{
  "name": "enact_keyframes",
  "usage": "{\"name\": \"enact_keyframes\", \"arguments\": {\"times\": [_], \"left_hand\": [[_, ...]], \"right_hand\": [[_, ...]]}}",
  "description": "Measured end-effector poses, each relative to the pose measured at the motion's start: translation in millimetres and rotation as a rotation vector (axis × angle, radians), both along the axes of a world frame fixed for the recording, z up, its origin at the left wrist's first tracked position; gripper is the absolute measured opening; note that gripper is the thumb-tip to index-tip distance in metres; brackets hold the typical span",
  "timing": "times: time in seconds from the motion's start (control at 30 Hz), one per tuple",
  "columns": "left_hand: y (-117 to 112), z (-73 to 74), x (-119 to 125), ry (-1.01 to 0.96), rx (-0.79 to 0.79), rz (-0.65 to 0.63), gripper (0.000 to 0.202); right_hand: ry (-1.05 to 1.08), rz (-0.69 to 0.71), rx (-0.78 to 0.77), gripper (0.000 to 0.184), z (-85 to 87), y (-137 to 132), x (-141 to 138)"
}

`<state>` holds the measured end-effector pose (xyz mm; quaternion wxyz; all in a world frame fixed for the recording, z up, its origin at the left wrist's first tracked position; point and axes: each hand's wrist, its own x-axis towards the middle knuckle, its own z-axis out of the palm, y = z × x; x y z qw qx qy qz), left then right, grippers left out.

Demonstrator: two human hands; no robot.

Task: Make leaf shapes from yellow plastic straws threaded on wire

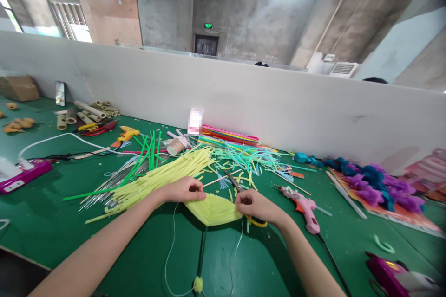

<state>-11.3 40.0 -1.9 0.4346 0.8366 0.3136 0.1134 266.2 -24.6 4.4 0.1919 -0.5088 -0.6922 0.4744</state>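
Observation:
My left hand (186, 189) pinches the upper left edge of a yellow leaf-shaped piece (211, 212) made of pipe cleaners laid side by side. My right hand (256, 205) is closed at its right corner, fingertips together. From the bottom point of the piece a dark green stem (202, 253) runs toward me, with a small yellow knot (198, 284) on it. Thin white thread (167, 264) loops down on both sides. Scissors (234, 181) lie partly under my right hand, their yellow handle showing below it. A bundle of yellow pipe cleaners (163, 176) lies beside my left hand.
A pink glue gun (306, 209) lies to the right; a yellow one (128, 133) lies at the back left. Blue and purple fluffy pieces (379, 183) sit far right. A purple power strip (26, 175) is at the left, and a white partition (278, 102) stands behind.

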Motion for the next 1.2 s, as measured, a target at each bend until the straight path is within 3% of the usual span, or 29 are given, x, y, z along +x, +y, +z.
{"name": "enact_keyframes", "arguments": {"times": [0.87,1.03,1.2], "left_hand": [[3.1,-2.7,-1.8,-0.025,-0.001,0.010,0.045],[4.1,-6.1,-1.3,-0.066,-0.013,0.017,0.039],[5.5,-6.8,-1.8,-0.072,-0.006,0.033,0.035]], "right_hand": [[0.025,0.023,-0.010,0.007,-1.8,0.6,2.2],[0.044,0.027,0.021,0.005,-7.6,1.8,0.1],[0.051,0.038,-0.009,0.010,-2.4,0.0,-0.1]]}}
